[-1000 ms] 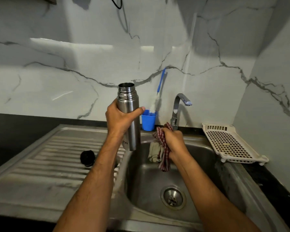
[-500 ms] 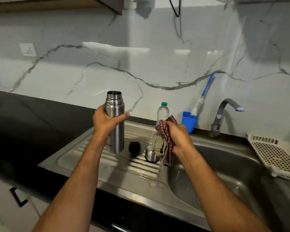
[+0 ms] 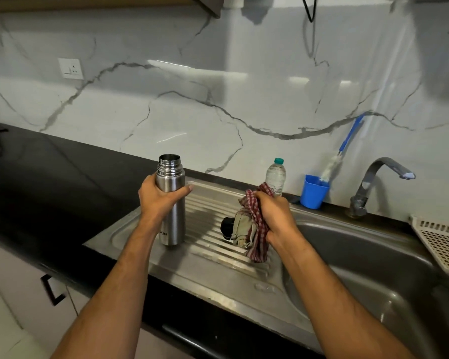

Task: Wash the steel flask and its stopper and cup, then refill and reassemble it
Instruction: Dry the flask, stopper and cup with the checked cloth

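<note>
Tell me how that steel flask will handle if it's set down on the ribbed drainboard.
The steel flask is tall and narrow, so it would likely tip easily on the drainboard ridges. Its polished wall probably turns slippery when wet. Open-mouthed, it may be light if empty.

Change logged: you carried the flask (image 3: 172,200) from above the basin to upright on the drainboard (image 3: 213,255), near its left edge; checked cloth (image 3: 252,229) followed.

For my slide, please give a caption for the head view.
Left hand holds open steel flask over drainboard; right hand grips checked cloth.
</note>
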`<action>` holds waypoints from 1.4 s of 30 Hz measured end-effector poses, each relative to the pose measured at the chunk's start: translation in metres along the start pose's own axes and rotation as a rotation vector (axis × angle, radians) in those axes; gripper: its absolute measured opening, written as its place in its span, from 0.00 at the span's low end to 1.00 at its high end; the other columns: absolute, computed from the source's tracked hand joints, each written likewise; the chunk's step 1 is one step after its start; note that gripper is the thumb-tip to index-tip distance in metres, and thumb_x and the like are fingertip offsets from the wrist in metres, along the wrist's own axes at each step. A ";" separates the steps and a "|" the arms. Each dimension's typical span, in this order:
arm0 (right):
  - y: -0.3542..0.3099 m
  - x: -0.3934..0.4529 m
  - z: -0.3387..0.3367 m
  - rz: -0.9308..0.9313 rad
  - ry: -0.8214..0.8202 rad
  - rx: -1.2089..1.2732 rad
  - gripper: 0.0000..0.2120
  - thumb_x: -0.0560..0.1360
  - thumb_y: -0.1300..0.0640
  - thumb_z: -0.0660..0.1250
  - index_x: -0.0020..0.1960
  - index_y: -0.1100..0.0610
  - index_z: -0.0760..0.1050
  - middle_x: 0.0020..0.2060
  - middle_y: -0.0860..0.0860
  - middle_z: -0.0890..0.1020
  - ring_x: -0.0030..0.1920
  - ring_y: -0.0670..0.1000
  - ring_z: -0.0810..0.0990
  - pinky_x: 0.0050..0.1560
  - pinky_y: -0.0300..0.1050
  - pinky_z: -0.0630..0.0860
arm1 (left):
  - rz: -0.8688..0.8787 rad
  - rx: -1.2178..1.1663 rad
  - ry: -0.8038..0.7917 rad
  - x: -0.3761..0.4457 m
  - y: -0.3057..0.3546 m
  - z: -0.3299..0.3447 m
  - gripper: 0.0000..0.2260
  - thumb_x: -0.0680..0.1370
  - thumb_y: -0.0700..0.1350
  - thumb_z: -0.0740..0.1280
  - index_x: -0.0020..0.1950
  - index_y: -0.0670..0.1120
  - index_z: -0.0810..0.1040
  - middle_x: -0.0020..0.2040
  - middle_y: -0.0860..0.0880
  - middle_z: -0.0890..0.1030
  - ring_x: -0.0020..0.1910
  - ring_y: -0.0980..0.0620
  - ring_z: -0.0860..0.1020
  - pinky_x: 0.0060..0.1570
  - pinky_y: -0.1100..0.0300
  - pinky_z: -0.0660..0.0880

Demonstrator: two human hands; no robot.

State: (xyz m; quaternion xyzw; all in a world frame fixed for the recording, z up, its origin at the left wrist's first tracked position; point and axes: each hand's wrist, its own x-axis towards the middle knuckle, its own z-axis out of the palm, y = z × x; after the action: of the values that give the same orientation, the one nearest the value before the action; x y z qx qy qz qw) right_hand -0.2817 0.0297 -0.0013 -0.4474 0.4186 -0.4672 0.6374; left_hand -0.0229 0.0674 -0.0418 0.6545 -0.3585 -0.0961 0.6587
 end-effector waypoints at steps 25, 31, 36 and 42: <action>0.005 0.003 -0.005 0.032 0.009 -0.009 0.06 0.80 0.59 0.68 0.54 0.61 0.79 0.50 0.62 0.86 0.53 0.61 0.86 0.57 0.58 0.82 | 0.025 -0.060 -0.026 -0.001 -0.002 0.008 0.35 0.60 0.51 0.86 0.63 0.48 0.76 0.53 0.51 0.82 0.51 0.54 0.81 0.47 0.61 0.78; 0.000 -0.001 -0.005 0.032 0.015 0.001 0.07 0.80 0.60 0.68 0.55 0.63 0.80 0.50 0.62 0.86 0.45 0.57 0.86 0.50 0.53 0.85 | 0.027 -0.058 -0.041 -0.005 0.002 0.005 0.36 0.61 0.50 0.86 0.64 0.47 0.76 0.54 0.52 0.81 0.51 0.55 0.80 0.49 0.61 0.78; -0.006 -0.005 -0.010 0.009 0.024 0.005 0.08 0.79 0.60 0.68 0.55 0.63 0.79 0.49 0.61 0.86 0.41 0.54 0.86 0.50 0.54 0.85 | 0.045 -0.077 0.003 -0.011 0.002 -0.003 0.40 0.61 0.49 0.86 0.69 0.49 0.73 0.60 0.51 0.80 0.58 0.52 0.79 0.59 0.57 0.77; -0.015 -0.017 -0.016 -0.003 0.040 0.019 0.10 0.79 0.59 0.69 0.57 0.62 0.79 0.52 0.62 0.86 0.45 0.56 0.86 0.50 0.53 0.85 | 0.072 -0.107 0.055 -0.029 0.009 -0.017 0.39 0.62 0.49 0.85 0.70 0.48 0.73 0.62 0.51 0.80 0.60 0.53 0.79 0.62 0.54 0.78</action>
State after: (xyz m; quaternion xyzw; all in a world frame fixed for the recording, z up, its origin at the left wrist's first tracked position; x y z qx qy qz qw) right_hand -0.3040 0.0409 0.0111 -0.4326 0.4261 -0.4811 0.6323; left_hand -0.0368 0.0993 -0.0415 0.6072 -0.3580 -0.0732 0.7055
